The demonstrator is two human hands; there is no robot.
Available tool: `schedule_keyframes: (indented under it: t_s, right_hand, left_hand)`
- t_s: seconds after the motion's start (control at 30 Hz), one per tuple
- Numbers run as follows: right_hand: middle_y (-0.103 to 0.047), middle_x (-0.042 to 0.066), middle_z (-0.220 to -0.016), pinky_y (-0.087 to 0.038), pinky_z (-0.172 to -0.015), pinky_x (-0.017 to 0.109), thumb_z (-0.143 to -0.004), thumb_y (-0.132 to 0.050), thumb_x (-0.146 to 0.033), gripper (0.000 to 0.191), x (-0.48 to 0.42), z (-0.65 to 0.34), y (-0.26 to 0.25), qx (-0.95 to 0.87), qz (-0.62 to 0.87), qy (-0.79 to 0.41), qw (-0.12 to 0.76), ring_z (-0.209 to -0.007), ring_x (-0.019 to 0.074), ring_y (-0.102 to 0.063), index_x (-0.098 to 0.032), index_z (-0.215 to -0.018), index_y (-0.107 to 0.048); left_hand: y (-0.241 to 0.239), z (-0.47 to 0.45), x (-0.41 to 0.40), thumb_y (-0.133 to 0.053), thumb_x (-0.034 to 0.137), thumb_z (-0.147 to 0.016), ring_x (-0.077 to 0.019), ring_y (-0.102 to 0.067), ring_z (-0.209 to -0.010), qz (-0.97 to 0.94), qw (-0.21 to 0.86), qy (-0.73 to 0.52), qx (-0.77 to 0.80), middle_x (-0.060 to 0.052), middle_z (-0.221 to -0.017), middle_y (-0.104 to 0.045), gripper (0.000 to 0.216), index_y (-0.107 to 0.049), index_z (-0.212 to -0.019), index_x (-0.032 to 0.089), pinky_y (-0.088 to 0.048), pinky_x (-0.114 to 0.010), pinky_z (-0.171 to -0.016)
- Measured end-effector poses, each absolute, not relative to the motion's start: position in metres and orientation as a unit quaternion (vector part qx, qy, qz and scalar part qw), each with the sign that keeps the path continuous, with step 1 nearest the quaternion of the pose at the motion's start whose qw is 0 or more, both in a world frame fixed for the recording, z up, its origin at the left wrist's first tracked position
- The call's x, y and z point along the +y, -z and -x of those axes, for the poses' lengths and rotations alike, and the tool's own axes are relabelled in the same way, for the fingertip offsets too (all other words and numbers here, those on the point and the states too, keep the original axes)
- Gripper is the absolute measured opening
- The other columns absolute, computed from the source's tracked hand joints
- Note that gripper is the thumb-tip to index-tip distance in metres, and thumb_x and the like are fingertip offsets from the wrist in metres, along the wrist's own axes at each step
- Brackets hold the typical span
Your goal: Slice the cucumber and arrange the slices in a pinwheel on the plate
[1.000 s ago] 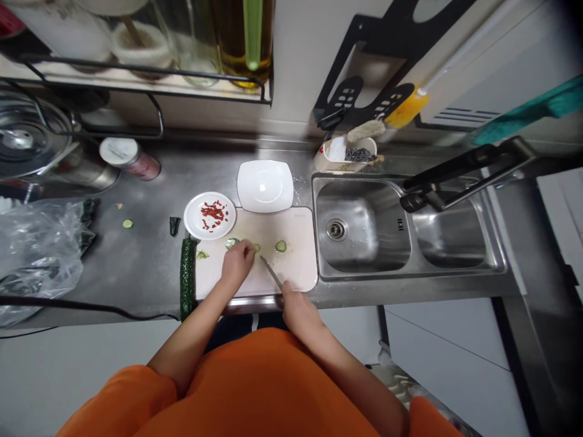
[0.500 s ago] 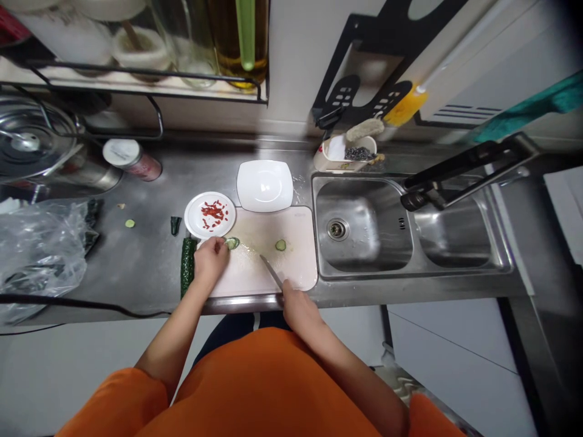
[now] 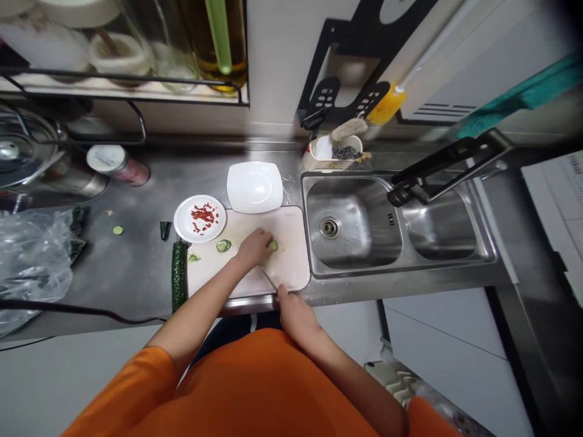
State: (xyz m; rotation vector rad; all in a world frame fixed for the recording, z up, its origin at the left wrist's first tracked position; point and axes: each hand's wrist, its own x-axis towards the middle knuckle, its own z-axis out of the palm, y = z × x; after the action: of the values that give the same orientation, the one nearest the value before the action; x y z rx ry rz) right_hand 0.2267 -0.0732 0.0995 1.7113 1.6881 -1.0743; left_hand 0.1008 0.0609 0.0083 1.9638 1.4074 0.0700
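My left hand [image 3: 255, 249] reaches over the pale cutting board [image 3: 291, 273], its fingers closed at the edge of a cucumber slice [image 3: 274, 245]. My right hand [image 3: 296, 308] grips a knife [image 3: 269, 278] at the board's front edge, the blade pointing up and left, partly behind my left hand. A few overlapping cucumber slices [image 3: 223, 246] lie on the board further left, and small green cucumber scraps [image 3: 194, 258] sit near its left edge. Beside the board lies an uncut length of dark green cucumber [image 3: 179, 276].
A round plate with chopped red pieces [image 3: 177, 220] and a white square dish [image 3: 255, 187] stand behind the board. To the right is a double steel sink [image 3: 355, 224]. A plastic bag [image 3: 34, 261], a cucumber end [image 3: 164, 230] and a lidded jar [image 3: 118, 164] are at left.
My left hand has moved right across the board, from the slices at left to the single slice at right. The knife stays in my right hand. The whole view has shifted slightly.
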Motion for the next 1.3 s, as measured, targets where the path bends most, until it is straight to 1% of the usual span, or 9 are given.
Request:
schedule_keyframes:
  t_s: [0.17, 0.3, 0.43, 0.63, 0.73, 0.83, 0.93, 1.07, 1.3]
  right_hand:
    - [-0.068, 0.014, -0.096, -0.045, -0.071, 0.030, -0.080, -0.031, 0.003, 0.048, -0.075, -0.229, -0.096, 0.620, -0.630, 0.399, 0.244, -0.092, 0.0257, -0.065, -0.014, -0.122, -0.045]
    - [-0.068, 0.014, -0.096, -0.045, -0.070, 0.029, -0.080, -0.031, 0.003, 0.048, -0.073, -0.230, -0.098, 0.619, -0.625, 0.406, 0.250, -0.091, 0.0250, -0.065, -0.014, -0.123, -0.044]
    - [-0.067, 0.014, -0.096, -0.044, -0.070, 0.029, -0.080, -0.032, 0.002, 0.047, -0.072, -0.232, -0.098, 0.622, -0.624, 0.399, 0.253, -0.092, 0.0249, -0.064, -0.014, -0.123, -0.044]
    - [-0.068, 0.013, -0.093, -0.044, -0.069, 0.029, -0.081, -0.034, -0.001, 0.043, -0.072, -0.237, -0.095, 0.625, -0.624, 0.402, 0.242, -0.090, 0.0245, -0.064, -0.016, -0.121, -0.044]
    - [-0.067, 0.013, -0.090, -0.044, -0.068, 0.030, -0.082, -0.034, -0.002, 0.042, -0.070, -0.238, -0.093, 0.611, -0.639, 0.399, 0.243, -0.088, 0.0255, -0.065, -0.014, -0.122, -0.042]
    - [-0.067, 0.013, -0.089, -0.044, -0.068, 0.029, -0.084, -0.034, -0.004, 0.038, -0.066, -0.237, -0.092, 0.608, -0.650, 0.387, 0.241, -0.088, 0.0249, -0.065, -0.014, -0.120, -0.042]
    - [-0.066, 0.012, -0.090, -0.045, -0.070, 0.029, -0.085, -0.035, -0.005, 0.035, -0.062, -0.231, -0.090, 0.620, -0.648, 0.375, 0.236, -0.090, 0.0241, -0.065, -0.015, -0.118, -0.041]
    - [-0.066, 0.013, -0.092, -0.046, -0.071, 0.029, -0.087, -0.032, -0.005, 0.035, -0.058, -0.220, -0.088, 0.643, -0.640, 0.355, 0.225, -0.092, 0.0243, -0.064, -0.016, -0.120, -0.041]
    - [-0.066, 0.014, -0.093, -0.047, -0.072, 0.029, -0.088, -0.027, -0.003, 0.040, -0.052, -0.210, -0.090, 0.662, -0.628, 0.336, 0.233, -0.095, 0.0240, -0.064, -0.013, -0.125, -0.039]
  left_hand:
    - [-0.006, -0.109, 0.062, -0.056, 0.020, -0.075, -0.0170, -0.054, -0.077, -0.754, 0.352, -0.031, 0.554, -0.006, -0.089, -0.056, 0.011, -0.061, -0.084, 0.019, -0.043, -0.027, -0.067]
    - [-0.011, -0.108, 0.061, -0.058, 0.020, -0.074, -0.0164, -0.054, -0.071, -0.743, 0.378, -0.034, 0.552, -0.004, -0.079, -0.059, 0.002, -0.059, -0.075, 0.018, -0.041, -0.027, -0.063]
    - [-0.017, -0.097, 0.057, -0.057, 0.022, -0.076, -0.0153, -0.055, -0.066, -0.701, 0.408, -0.043, 0.583, 0.000, -0.070, -0.062, 0.003, -0.059, -0.075, 0.020, -0.038, -0.026, -0.060]
    - [-0.016, -0.065, 0.037, -0.053, 0.022, -0.078, -0.0164, -0.055, -0.063, -0.679, 0.333, -0.065, 0.651, -0.001, -0.066, -0.060, 0.006, -0.059, -0.076, 0.021, -0.036, -0.027, -0.059]
    - [-0.012, -0.055, 0.023, -0.051, 0.021, -0.080, -0.0184, -0.057, -0.073, -0.696, 0.298, -0.088, 0.647, -0.004, -0.075, -0.061, 0.010, -0.060, -0.082, 0.019, -0.040, -0.028, -0.065]
    - [-0.007, -0.051, 0.010, -0.055, 0.025, -0.080, -0.0208, -0.057, -0.085, -0.704, 0.279, -0.114, 0.643, -0.008, -0.092, -0.062, 0.019, -0.061, -0.097, 0.019, -0.044, -0.031, -0.074]
    - [-0.001, -0.051, 0.001, -0.058, 0.027, -0.080, -0.0216, -0.057, -0.092, -0.696, 0.278, -0.132, 0.649, -0.009, -0.101, -0.060, 0.028, -0.059, -0.107, 0.020, -0.047, -0.032, -0.080]
    - [0.004, -0.054, -0.005, -0.056, 0.026, -0.082, -0.0206, -0.057, -0.095, -0.682, 0.282, -0.156, 0.657, -0.008, -0.103, -0.059, 0.028, -0.059, -0.109, 0.021, -0.048, -0.031, -0.084]
    - [0.011, -0.057, -0.006, -0.055, 0.025, -0.083, -0.0189, -0.057, -0.093, -0.679, 0.277, -0.189, 0.653, -0.006, -0.099, -0.059, 0.026, -0.062, -0.108, 0.021, -0.049, -0.030, -0.084]
